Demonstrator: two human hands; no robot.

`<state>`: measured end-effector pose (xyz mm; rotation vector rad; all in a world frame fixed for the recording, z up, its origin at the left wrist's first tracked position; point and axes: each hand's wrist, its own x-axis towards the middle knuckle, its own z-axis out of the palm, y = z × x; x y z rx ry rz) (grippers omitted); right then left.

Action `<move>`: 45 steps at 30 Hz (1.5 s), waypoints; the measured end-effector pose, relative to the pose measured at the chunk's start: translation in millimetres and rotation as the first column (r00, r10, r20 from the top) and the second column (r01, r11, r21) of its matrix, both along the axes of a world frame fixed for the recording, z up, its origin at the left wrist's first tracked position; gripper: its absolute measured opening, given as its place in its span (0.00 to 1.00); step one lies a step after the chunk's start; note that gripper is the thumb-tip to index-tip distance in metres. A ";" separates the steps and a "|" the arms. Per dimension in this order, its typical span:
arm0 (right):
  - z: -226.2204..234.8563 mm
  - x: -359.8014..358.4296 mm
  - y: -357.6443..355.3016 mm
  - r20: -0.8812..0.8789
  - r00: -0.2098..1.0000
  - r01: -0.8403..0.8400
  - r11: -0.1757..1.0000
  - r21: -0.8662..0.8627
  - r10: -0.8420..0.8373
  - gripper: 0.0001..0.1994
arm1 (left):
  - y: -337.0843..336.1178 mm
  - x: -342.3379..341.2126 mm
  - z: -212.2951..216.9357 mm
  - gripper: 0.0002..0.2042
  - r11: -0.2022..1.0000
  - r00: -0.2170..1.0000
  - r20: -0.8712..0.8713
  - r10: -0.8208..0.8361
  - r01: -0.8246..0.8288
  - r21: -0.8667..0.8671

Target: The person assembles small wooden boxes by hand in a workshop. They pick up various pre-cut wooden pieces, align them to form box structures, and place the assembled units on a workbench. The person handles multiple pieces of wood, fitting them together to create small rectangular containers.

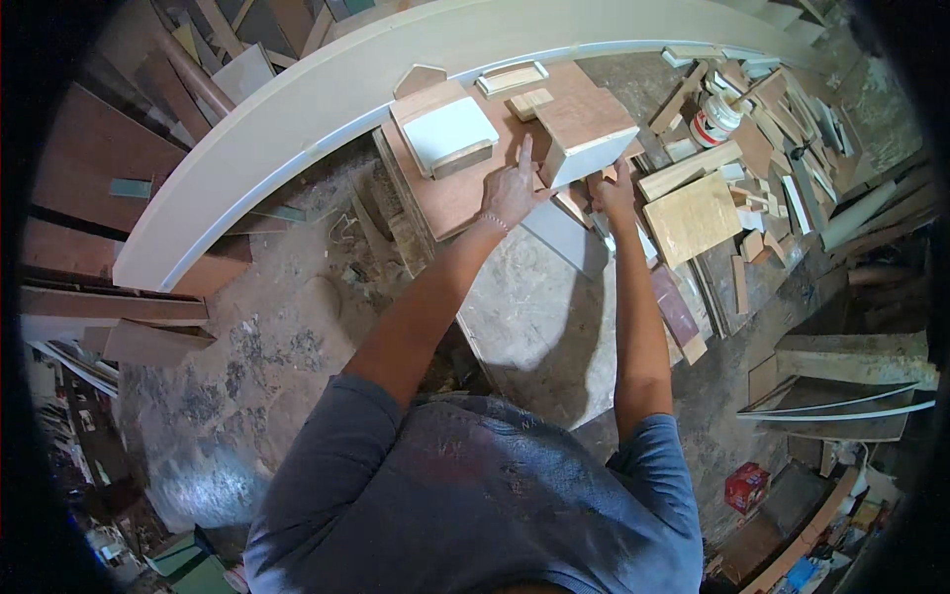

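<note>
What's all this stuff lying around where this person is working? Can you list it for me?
wooden box: one, brown top and pale side, on the board, between both hands
white-topped box: one, left of it on the board
plywood board: one, reddish brown, under the boxes
curved panel: one, pale, arching across the top
glue bottle: one, white with red band, upper right
square offcut: one, light tan, right of the hands
wood scraps: many, mixed, right side
red carton: one, lower right
left hand: flat against the box
right hand: at the box's lower edge
</note>
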<state>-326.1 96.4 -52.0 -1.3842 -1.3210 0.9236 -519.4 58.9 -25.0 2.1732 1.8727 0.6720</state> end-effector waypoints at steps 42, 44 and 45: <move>-15.3 12.1 -24.2 -0.048 0.996 0.073 0.997 -0.007 -0.073 0.32 | -9.6 -2.7 11.4 0.49 0.998 0.977 0.207 -0.047 0.055 -0.034; -26.5 21.7 -35.7 -0.072 0.994 0.080 0.997 -0.010 -0.081 0.30 | -9.6 -3.6 6.2 0.47 0.995 0.965 0.239 -0.103 0.101 0.020; -24.4 20.4 -43.0 -0.086 0.993 0.078 0.997 -0.012 -0.078 0.29 | -9.5 -6.4 -0.2 0.46 0.992 0.959 0.252 -0.128 0.119 0.048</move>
